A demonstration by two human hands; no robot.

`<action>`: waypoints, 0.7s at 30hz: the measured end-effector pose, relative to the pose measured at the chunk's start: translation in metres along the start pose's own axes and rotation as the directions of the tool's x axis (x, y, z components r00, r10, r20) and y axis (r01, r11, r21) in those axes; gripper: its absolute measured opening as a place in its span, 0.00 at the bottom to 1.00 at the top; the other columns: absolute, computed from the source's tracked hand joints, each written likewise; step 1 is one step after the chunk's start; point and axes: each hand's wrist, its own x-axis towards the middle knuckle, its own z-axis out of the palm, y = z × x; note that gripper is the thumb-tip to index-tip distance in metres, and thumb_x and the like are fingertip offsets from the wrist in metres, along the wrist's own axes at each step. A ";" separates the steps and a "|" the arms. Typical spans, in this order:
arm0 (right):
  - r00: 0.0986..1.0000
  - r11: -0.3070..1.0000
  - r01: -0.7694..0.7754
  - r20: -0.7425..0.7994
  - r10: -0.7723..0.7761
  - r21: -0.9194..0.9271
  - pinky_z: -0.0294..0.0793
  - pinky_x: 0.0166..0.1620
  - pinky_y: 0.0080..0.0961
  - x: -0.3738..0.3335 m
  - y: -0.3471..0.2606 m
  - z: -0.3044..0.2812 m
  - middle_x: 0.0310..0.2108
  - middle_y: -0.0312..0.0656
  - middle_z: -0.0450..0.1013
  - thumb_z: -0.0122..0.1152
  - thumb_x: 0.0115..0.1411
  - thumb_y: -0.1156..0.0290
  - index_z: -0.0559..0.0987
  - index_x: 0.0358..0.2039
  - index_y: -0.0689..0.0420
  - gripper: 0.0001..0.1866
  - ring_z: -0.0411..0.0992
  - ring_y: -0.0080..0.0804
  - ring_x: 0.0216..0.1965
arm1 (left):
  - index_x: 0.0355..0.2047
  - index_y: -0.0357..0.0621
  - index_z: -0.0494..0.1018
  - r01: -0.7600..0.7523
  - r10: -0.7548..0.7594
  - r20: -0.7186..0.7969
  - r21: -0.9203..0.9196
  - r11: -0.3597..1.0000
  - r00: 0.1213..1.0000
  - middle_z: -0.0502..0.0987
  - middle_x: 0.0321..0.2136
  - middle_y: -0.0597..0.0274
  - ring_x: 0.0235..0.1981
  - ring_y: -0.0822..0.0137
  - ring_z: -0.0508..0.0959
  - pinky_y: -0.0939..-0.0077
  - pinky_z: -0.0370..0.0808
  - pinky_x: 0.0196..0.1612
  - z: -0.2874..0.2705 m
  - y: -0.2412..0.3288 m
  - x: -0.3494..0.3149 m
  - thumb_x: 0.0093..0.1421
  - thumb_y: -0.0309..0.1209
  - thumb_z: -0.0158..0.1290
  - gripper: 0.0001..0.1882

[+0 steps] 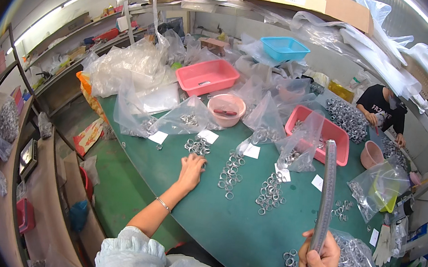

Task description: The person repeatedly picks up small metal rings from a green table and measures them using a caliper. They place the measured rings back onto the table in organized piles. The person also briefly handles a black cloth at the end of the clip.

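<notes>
Grip, right hand point(320, 259): closed around the lower end of a long stacked column of metal rings point(327, 194), held upright above the table point(224, 229).
Grip, left hand point(191, 170): fingers spread flat, touching a loose ring cluster point(198, 145).
Progress: one column stacked; ring piles point(269, 192) unsorted, bags point(352, 260) full.

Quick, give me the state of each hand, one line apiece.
Left hand: open, fingers resting among a small pile of loose silver metal rings on the green table.
Right hand: closed around a long upright stack of metal rings.
</notes>
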 end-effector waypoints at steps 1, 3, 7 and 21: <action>1.000 1.000 0.002 0.008 -0.002 0.008 0.49 0.09 0.14 0.001 0.001 0.001 0.11 0.37 0.60 0.58 0.56 0.61 0.64 0.42 0.72 0.25 0.52 0.16 0.05 | 0.33 0.45 0.73 -0.019 0.020 -0.019 0.082 0.996 1.000 0.70 0.40 0.59 0.46 0.58 0.66 0.61 0.59 0.46 -0.003 -0.007 0.003 0.45 0.23 0.57 0.12; 1.000 1.000 0.009 0.008 -0.009 0.018 0.49 0.09 0.14 0.004 0.002 0.003 0.11 0.37 0.60 0.57 0.57 0.62 0.64 0.42 0.72 0.25 0.52 0.15 0.05 | 0.31 0.45 0.73 0.017 -0.014 -0.034 0.081 0.997 0.999 0.67 0.43 0.57 0.48 0.56 0.64 0.60 0.59 0.46 -0.004 -0.009 0.008 0.45 0.23 0.57 0.11; 1.000 1.000 0.006 -0.016 -0.006 -0.004 0.49 0.09 0.13 0.001 0.001 0.004 0.11 0.37 0.60 0.57 0.57 0.62 0.64 0.43 0.72 0.25 0.52 0.15 0.05 | 0.35 0.44 0.73 0.089 -0.087 -0.075 0.034 0.995 0.993 0.64 0.46 0.52 0.52 0.52 0.61 0.56 0.58 0.50 -0.004 0.034 0.009 0.46 0.24 0.57 0.13; 0.899 0.973 0.190 -0.375 -0.226 -0.131 0.54 0.08 0.13 -0.036 -0.018 -0.045 0.13 0.37 0.59 0.53 0.59 0.60 0.62 0.45 0.69 0.25 0.52 0.15 0.05 | 0.59 0.50 0.56 -0.423 0.755 0.256 -0.700 0.576 0.604 0.58 0.55 0.49 0.57 0.49 0.58 0.48 0.55 0.56 0.033 0.315 -0.044 0.50 0.39 0.57 0.37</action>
